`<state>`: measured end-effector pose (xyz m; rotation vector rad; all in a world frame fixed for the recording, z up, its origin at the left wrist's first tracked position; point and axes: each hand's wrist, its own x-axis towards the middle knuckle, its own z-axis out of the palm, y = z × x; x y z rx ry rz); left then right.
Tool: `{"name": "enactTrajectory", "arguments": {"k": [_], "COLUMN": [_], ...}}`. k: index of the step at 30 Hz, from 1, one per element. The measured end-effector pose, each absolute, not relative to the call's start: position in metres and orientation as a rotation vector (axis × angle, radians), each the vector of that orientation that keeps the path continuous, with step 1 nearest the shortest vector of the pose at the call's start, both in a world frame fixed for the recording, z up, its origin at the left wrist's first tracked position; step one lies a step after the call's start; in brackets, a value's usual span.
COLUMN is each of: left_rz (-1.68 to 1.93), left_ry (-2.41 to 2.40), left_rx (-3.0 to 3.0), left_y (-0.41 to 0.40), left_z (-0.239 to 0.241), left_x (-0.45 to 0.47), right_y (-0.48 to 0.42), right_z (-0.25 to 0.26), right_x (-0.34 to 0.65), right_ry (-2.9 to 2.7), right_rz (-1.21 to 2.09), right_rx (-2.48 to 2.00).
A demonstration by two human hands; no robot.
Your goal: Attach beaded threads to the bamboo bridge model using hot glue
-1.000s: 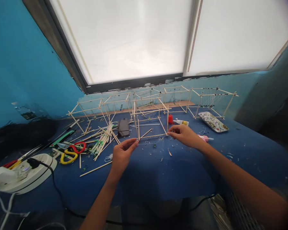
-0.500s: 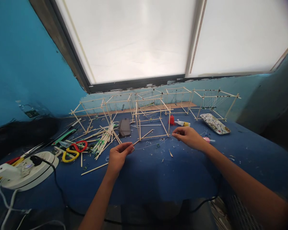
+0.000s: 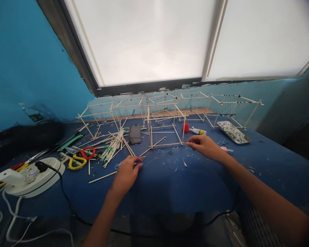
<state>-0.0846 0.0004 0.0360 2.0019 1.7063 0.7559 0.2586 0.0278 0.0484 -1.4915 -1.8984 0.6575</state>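
Note:
My left hand (image 3: 126, 171) rests low on the blue table (image 3: 170, 185), fingers pinched on one end of a thin pale thread (image 3: 157, 158). My right hand (image 3: 204, 145) pinches the thread's other end just right of a small cube frame of wooden sticks (image 3: 166, 132). The thread sags across the cloth between the two hands, with small beads on it. A heap of loose sticks (image 3: 113, 145) lies to the left of my left hand.
More stick frames (image 3: 221, 106) line the back under the window. A dark phone (image 3: 135, 133), a glue tube (image 3: 197, 131), a patterned tray (image 3: 233, 132), red and yellow scissors (image 3: 78, 158) and a white round power strip (image 3: 33, 176) with cables also lie on the table.
My left hand has dropped from the cube's front corner down to the cloth. The thread, taut before, now sags. My right hand has barely moved.

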Motion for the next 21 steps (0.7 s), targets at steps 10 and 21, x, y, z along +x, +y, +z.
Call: {"name": "enactTrajectory", "arguments": {"k": [10, 21], "left_rz": [0.502, 0.902], "left_ry": [1.785, 1.690], "left_rx": [2.261, 2.193], "left_y": [0.001, 0.011], "left_z": [0.021, 0.044], "left_x": [-0.068, -0.069], "right_y": [0.026, 0.023], "right_z": [0.044, 0.072], "right_x": [0.256, 0.257], "right_ry": [-1.883, -1.918], "right_rz": [0.692, 0.720], "right_rx": [-1.482, -1.409]}}
